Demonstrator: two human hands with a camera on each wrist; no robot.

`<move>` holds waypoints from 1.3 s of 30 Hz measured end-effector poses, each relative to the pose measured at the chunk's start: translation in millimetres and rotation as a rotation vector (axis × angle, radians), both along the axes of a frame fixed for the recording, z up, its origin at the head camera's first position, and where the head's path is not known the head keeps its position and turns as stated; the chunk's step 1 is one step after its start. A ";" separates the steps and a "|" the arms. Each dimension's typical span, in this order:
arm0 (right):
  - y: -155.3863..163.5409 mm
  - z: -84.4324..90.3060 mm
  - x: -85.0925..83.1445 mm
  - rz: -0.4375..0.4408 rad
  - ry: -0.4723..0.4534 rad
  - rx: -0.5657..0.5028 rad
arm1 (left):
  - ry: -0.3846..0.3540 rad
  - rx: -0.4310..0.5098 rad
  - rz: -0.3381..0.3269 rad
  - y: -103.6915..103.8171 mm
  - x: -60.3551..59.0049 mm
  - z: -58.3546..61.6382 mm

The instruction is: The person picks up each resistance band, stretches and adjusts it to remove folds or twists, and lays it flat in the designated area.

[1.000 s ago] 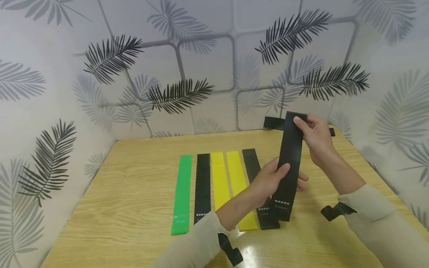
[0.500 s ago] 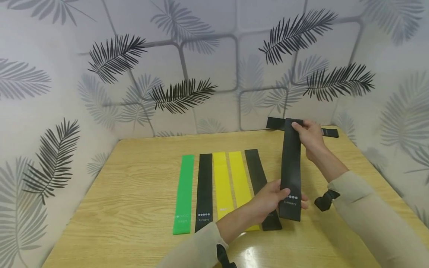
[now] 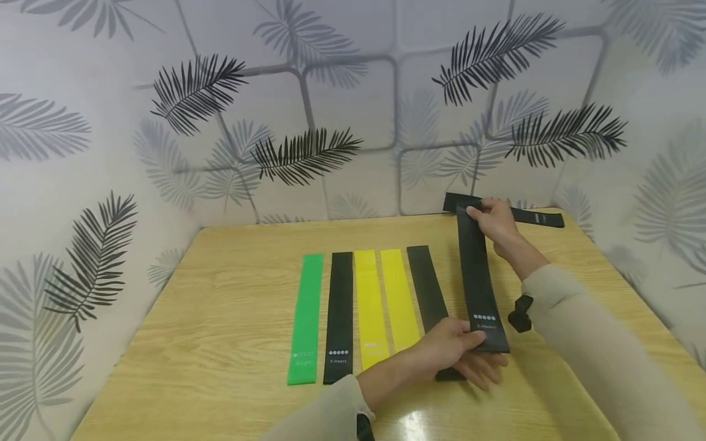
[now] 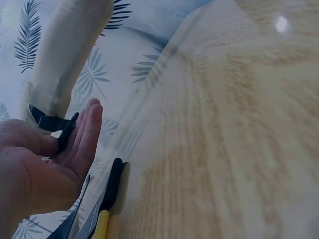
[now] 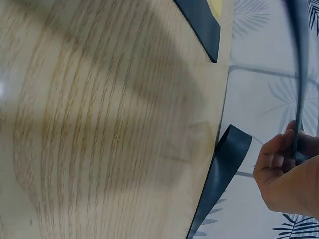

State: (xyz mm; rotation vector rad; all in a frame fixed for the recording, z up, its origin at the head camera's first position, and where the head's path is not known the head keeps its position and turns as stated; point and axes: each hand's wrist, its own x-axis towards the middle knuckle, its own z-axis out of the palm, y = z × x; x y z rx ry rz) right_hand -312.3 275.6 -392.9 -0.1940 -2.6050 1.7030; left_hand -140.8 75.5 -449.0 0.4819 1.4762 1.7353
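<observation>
A flat black resistance band [image 3: 475, 269] printed "X-Heavy" is stretched lengthwise between both hands above the table's right half. My right hand [image 3: 499, 226] pinches its far end, thumb on top. At the near end my left hand [image 3: 441, 349] holds it between the thumb above and the fingers below, which reach out past the edge. In the left wrist view the held band [image 4: 66, 134] shows edge-on between thumb and fingers. To the left lie a green band [image 3: 306, 318], a black band [image 3: 339, 306], two yellow bands [image 3: 371, 300] and another black band [image 3: 426, 275], partly behind my left hand.
Another black band [image 3: 543, 218] lies across the table's back right edge, partly hidden by my right hand; in the right wrist view this band [image 5: 232, 149] shows a looped end. Leaf-patterned wall [image 3: 353, 110] borders the wooden table [image 3: 220, 294] at the back and sides.
My right hand has moved left and slightly down with the band's far end. My left hand has slid down to the near end, baring the "X-Heavy" print. The bands on the table have stayed put.
</observation>
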 end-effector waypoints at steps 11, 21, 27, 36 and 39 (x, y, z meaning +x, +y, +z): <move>-1.0 -18.1 -5.6 0.236 -0.166 0.158 | 0.044 -0.239 -0.121 -1.0 5.1 -8.7; -1.1 -33.1 -15.3 0.287 -0.129 0.291 | 0.049 -0.302 -0.057 0.9 6.3 -16.1; -0.5 -48.1 -11.9 0.334 -0.029 0.456 | 0.019 -0.324 -0.011 4.2 15.8 -18.8; -5.4 -49.7 -14.1 0.334 0.029 0.500 | -0.023 -0.271 -0.003 4.0 15.7 -18.7; -7.7 -50.9 -18.0 0.354 0.055 0.516 | -0.016 -0.275 0.012 3.7 13.9 -17.5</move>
